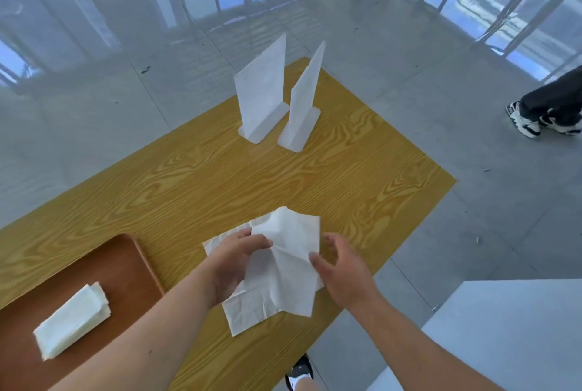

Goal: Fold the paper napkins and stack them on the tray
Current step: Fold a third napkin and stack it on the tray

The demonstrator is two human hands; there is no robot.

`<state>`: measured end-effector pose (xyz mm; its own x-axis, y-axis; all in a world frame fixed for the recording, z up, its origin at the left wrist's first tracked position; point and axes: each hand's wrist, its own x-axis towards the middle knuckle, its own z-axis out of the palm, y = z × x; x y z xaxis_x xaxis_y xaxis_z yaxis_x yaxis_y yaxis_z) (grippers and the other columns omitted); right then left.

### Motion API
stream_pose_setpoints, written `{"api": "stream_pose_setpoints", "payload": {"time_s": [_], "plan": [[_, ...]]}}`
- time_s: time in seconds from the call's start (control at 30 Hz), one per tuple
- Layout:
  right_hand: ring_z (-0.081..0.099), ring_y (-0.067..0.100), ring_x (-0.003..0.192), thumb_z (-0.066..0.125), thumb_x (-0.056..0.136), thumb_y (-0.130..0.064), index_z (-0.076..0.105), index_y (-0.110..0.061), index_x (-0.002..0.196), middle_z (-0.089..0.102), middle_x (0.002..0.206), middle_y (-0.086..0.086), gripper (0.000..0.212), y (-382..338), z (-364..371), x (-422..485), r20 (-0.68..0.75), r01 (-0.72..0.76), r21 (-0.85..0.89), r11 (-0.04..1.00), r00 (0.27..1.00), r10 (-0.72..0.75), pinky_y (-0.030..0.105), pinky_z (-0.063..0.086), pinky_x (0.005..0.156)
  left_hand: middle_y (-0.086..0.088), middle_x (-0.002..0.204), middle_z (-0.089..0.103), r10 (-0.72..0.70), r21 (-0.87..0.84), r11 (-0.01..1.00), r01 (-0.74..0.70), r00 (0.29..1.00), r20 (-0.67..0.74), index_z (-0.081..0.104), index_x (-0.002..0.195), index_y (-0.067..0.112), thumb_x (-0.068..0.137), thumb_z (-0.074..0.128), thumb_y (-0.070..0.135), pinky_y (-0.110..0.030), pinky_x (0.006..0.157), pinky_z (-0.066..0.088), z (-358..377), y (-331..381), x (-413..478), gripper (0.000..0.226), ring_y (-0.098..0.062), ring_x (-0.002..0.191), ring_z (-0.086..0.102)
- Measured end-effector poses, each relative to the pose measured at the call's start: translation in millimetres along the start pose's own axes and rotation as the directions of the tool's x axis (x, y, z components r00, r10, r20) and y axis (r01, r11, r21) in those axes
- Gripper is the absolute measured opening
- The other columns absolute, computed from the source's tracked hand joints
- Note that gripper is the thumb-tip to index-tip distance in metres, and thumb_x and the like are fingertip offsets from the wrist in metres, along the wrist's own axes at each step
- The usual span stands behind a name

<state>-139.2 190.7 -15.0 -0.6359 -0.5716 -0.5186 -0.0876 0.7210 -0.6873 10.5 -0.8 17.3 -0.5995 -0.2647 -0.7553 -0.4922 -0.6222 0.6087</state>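
done: small stack (72, 321) of folded napkins already on the tray (126, 261), near-left corner of the counter (220, 176)
now: left hand (234, 261) pinching a loose napkin (283, 267) at the near edge; right hand (338, 271) open beside it
left: two holders (263, 91) look full
unclear: stack count, tray cut off

No readable text, labels, brands or nos. anywhere: stands (263, 97) blank, napkins (285, 267) plain, tray (126, 264) unmarked beside them.

One head-worn view – looking steeply down, close over the yellow table (220, 176) and floor (441, 75).
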Motion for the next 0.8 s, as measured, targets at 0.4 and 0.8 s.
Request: {"api": "stream_pose_setpoints", "payload": {"time_s": [0.4, 0.8], "plan": [[0.059, 0.04, 0.136, 0.081, 0.092, -0.038, 0.062, -0.008, 0.144, 0.063, 0.146, 0.021, 0.063, -132.5, 67.9, -17.8, 0.667, -0.426, 0.614, 0.664, 0.731, -0.148, 0.06, 0.046, 0.114, -0.017, 0.111, 0.074, 0.137, -0.397, 0.898, -0.188, 0.979, -0.153, 0.074, 0.124, 0.007, 0.073, 0.079, 0.027, -0.048, 0.087, 0.06, -111.2, 27.8, -123.7, 0.055, -0.032, 0.095, 0.073], [0.068, 0.027, 0.116, 0.083, 0.071, -0.032, 0.036, -0.035, 0.159, 0.058, 0.14, 0.01, 0.099, -254.6, 153.8, -31.5, 0.442, 0.013, 0.475, 0.88, 0.861, -0.251, 0.043, 0.058, 0.093, -0.015, 0.104, 0.081, 0.31, -0.162, 0.894, -0.418, 0.837, -0.45, 0.083, 0.104, 0.013, 0.086, 0.083, 0.019, -0.037, 0.069, 0.063, -235.0, -6.0, -212.1, 0.019, -0.025, 0.086, 0.078]]}}
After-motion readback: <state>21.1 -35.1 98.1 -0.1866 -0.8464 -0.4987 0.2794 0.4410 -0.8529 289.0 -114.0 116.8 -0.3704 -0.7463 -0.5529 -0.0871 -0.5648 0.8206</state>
